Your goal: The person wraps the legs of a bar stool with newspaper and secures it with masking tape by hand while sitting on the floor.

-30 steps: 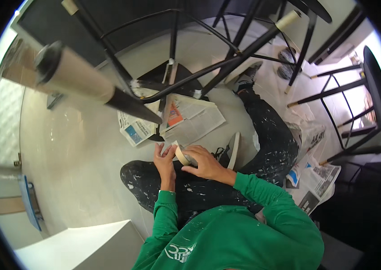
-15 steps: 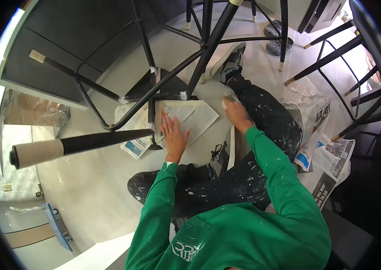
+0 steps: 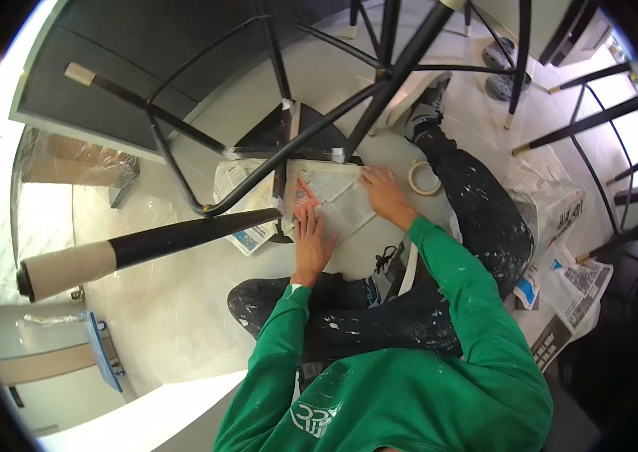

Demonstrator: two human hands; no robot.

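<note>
A newspaper sheet (image 3: 345, 197) lies against the black seat (image 3: 262, 134) of an upturned stool, its far edge running along the seat's taped rim. My left hand (image 3: 311, 247) rests flat on the near part of the sheet, fingers spread. At the sheet's far right corner, my right hand (image 3: 388, 197) has its fingers closed on the paper's edge; the fingertips are partly hidden. Just right of that hand, a roll of masking tape (image 3: 425, 178) lies on the floor. A black stool leg (image 3: 191, 235) with a pale wrapped end reaches out to the left.
Stool legs and bars (image 3: 307, 134) cross above the seat. More newspaper (image 3: 567, 290) lies beyond my right leg (image 3: 477, 203). Dark stools (image 3: 590, 124) stand at the right, clogs (image 3: 501, 69) at the back. A plastic-wrapped box (image 3: 78, 162) and a blue board (image 3: 100, 350) are at left.
My right hand has let go of the tape roll, now on the floor, and reached left to the newspaper's corner. My left hand remains on the paper. The whole view has shifted somewhat.
</note>
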